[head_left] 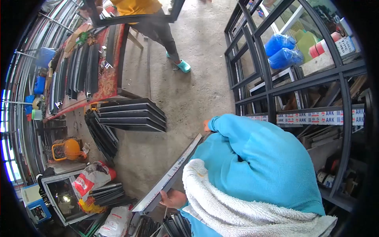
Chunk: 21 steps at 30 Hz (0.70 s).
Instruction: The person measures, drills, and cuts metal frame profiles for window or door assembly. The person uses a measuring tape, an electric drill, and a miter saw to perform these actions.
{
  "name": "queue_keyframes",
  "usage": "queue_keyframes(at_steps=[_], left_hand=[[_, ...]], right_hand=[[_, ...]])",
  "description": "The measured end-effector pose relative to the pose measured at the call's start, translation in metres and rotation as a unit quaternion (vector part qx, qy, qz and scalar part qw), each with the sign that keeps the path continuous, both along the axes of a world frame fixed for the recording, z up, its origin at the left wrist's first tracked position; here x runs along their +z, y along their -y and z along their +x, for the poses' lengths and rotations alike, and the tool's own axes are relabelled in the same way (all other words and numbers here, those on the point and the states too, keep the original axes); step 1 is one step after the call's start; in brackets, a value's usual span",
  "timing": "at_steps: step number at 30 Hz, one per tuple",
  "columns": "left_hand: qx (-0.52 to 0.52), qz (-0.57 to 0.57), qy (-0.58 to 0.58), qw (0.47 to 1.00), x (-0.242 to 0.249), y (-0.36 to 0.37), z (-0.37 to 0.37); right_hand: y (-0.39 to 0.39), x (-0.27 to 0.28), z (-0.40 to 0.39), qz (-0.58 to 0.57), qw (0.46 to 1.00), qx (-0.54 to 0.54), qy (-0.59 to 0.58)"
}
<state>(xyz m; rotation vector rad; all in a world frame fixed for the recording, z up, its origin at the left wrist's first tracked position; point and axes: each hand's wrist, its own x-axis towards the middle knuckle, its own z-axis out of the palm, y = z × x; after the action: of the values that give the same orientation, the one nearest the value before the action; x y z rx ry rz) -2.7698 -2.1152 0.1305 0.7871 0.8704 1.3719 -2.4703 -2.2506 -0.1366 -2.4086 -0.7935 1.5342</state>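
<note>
A long metal profile with printed white film lies diagonally in front of my turquoise-sleeved body. My left hand grips its lower edge near the near end, thumb and fingers against it. Beyond the far end, my right hand shows only as a small patch past the sleeve; its fingers are hidden, so its hold cannot be made out. A white towel hangs over my body.
A stack of dark profiles stands left of centre, near a red table bearing more profiles. At the top, another person holds a dark frame. Large dark frames stand right. Bags and a framed pane are lower left.
</note>
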Motion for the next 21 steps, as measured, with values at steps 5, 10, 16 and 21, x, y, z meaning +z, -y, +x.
queue_keyframes(at_steps=[5,10,16,21], left_hand=[[-0.022,-0.039,0.016,0.999,0.025,0.007,0.02],[-0.01,-0.038,0.003,0.999,0.016,0.007,0.022],[-0.019,-0.028,-0.007,0.999,0.031,0.016,0.032],[-0.001,-0.039,-0.022,0.999,0.029,0.018,0.025]], right_hand=[[0.009,0.01,0.006,-0.009,1.0,0.026,0.014],[-0.001,-0.007,-0.002,0.015,0.991,0.129,-0.037],[-0.006,-0.045,-0.011,0.142,0.879,0.387,-0.241],[-0.021,-0.051,-0.014,0.15,0.867,0.376,-0.291]])
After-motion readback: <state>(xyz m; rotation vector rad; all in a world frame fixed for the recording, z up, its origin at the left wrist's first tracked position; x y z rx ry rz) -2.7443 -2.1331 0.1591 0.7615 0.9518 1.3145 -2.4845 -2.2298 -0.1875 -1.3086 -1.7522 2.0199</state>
